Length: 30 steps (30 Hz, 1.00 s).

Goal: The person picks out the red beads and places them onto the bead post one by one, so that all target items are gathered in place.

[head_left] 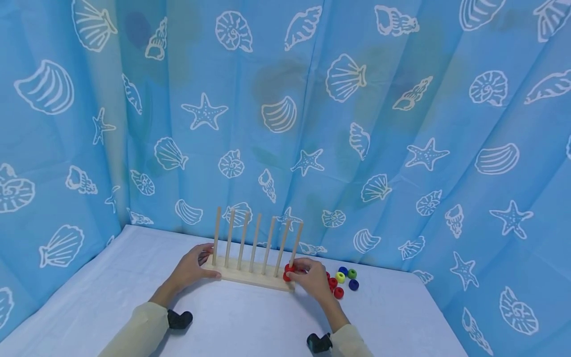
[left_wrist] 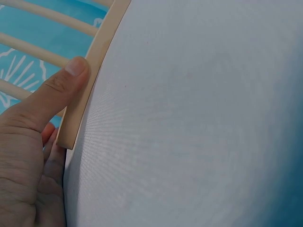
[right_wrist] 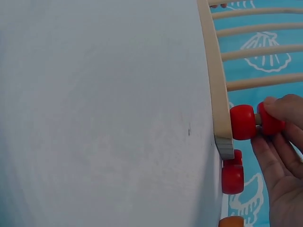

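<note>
A wooden peg rack (head_left: 250,278) with a row of several upright pegs stands on the table. My left hand (head_left: 193,267) grips its left end, thumb (left_wrist: 75,71) on the front face of the base and fingers behind it. In the right wrist view, one red bead (right_wrist: 242,122) sits at the bottom of the rightmost peg, against the base. My right hand (head_left: 313,278) pinches a second red bead (right_wrist: 271,119) between thumb and fingers. This bead is threaded on the same peg, a small gap above the lower one. The other pegs carry no beads.
Loose beads lie right of the rack, partly behind my right hand: several red ones (head_left: 338,293), a yellow bead (head_left: 340,277), a green bead (head_left: 352,273) and blue ones (head_left: 354,284). A blue shell-print curtain (head_left: 276,163) hangs behind the white-covered table (head_left: 250,322).
</note>
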{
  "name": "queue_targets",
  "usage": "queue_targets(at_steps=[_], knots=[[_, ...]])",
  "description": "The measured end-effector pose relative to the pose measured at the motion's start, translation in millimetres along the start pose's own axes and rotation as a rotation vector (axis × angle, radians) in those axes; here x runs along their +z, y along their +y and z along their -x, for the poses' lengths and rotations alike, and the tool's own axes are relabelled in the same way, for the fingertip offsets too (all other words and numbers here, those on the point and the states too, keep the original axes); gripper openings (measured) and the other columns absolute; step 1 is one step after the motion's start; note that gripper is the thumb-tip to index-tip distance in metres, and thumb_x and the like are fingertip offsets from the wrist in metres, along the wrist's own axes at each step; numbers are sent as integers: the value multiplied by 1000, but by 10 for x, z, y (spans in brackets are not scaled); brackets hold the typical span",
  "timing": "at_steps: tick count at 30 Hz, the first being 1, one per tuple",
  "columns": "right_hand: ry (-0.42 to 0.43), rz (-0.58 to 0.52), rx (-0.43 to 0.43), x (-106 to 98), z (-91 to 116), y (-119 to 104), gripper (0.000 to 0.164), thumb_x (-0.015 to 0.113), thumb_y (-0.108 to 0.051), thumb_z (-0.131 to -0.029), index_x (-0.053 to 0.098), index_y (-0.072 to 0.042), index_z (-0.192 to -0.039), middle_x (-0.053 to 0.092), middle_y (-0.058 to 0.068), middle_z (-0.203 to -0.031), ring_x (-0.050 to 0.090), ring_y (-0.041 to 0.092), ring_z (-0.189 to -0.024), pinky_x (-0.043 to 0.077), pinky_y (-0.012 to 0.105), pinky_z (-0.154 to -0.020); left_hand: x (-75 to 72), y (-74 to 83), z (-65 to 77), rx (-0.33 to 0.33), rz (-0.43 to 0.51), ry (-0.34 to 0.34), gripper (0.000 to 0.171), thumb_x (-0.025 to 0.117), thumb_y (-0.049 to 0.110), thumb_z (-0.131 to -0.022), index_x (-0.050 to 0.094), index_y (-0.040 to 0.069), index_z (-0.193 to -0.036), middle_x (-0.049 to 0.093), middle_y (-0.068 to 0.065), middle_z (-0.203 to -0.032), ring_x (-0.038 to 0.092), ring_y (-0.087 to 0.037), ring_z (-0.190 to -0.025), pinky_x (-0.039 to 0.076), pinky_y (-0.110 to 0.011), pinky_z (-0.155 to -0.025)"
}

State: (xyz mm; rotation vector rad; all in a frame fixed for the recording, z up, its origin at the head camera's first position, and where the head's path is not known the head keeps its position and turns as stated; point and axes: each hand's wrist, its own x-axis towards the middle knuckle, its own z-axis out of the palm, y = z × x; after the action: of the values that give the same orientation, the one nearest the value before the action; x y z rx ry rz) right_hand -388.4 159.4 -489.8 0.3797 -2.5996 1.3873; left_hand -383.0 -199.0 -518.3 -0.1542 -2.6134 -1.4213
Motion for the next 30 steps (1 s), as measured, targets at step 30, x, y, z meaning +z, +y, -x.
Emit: queue_targets(at_steps=[30], knots=[[20, -69, -15, -159, -54, 68, 31, 80, -14, -82, 72, -13, -112, 67, 5, -113, 64, 27, -110, 57, 34, -88, -2, 9, 8, -7, 21, -9, 100, 92, 34, -62, 42, 3, -143, 52, -21, -134, 45, -41, -131, 40, -51, -107]])
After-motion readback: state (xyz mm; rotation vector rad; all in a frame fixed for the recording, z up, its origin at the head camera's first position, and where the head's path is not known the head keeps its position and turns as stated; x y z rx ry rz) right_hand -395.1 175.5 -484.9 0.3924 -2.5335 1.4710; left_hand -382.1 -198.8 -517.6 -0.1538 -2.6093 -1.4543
